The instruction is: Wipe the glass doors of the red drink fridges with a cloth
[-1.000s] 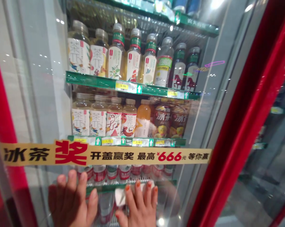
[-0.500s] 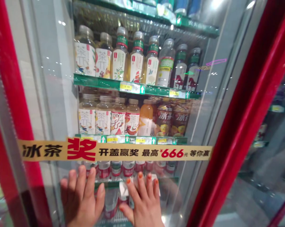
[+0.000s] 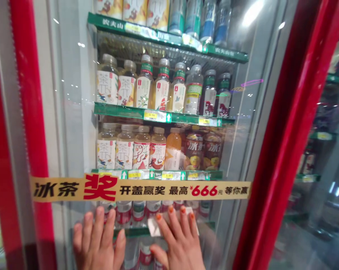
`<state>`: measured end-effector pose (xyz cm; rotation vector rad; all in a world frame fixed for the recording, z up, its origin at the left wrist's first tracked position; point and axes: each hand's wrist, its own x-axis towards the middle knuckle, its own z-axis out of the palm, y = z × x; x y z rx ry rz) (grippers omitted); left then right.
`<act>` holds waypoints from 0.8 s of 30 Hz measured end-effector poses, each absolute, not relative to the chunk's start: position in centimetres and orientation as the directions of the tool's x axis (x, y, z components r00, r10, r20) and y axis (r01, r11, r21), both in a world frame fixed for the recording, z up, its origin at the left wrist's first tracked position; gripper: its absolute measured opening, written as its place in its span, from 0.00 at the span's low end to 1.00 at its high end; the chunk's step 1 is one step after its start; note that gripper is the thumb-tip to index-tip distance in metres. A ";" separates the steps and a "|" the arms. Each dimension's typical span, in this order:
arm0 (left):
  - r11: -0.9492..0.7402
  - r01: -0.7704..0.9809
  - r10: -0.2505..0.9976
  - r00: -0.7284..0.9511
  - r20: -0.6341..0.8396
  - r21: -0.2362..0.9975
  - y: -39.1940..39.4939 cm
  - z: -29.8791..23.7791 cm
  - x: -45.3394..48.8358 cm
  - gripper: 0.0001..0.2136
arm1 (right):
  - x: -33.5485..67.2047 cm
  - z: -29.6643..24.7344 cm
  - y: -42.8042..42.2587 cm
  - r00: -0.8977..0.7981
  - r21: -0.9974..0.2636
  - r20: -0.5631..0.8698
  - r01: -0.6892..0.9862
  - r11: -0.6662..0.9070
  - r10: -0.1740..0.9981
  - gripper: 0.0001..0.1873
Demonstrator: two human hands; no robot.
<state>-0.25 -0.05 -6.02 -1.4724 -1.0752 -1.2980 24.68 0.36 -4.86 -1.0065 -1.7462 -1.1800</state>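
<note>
My left hand [image 3: 98,240] is open, its fingers stretched upward against the glass door [image 3: 71,150] of a drinks cooler. To its right, my right hand [image 3: 179,238], with orange nails, lies spread out on the same door. Under the right fingers is a white tissue [image 3: 154,228], flat against the glass; its edges show on both sides of the fingers. Just above both hands, a yellow promotional strip [image 3: 144,190] with black and red lettering crosses the door.
Behind the glass, green-edged shelves [image 3: 119,109] hold rows of bottled drinks [image 3: 144,86]. Red frame posts [image 3: 287,135] stand on either side. Another lit section with shelves [image 3: 312,178] is at the far right. Reflections of lights show on the glass.
My right hand and the tissue have moved slightly to the right, with more of the tissue's left edge showing. The view has tilted up, bringing more of the upper shelf in.
</note>
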 end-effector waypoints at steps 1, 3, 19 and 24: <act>-0.244 0.968 0.058 0.078 0.995 -0.061 -0.1 -6.0 -0.2 0.40 | 26.1 -5.5 0.3 -0.337 0.291 0.923 0.927 0.236 0.184 0.44; -0.243 0.968 0.064 0.078 0.995 -0.060 -0.2 -5.9 0.0 0.40 | 29.5 -4.7 0.6 -0.102 0.058 0.967 0.981 0.186 0.232 0.43; -0.206 0.977 0.065 0.070 0.995 -0.055 -0.4 -5.6 0.4 0.40 | 31.0 -3.0 1.4 0.101 -0.150 0.965 0.970 0.191 0.242 0.41; -0.220 0.975 0.085 0.057 0.995 -0.037 -0.4 -5.7 0.3 0.40 | 26.4 -1.5 1.5 0.051 -0.104 0.971 0.970 0.222 0.232 0.43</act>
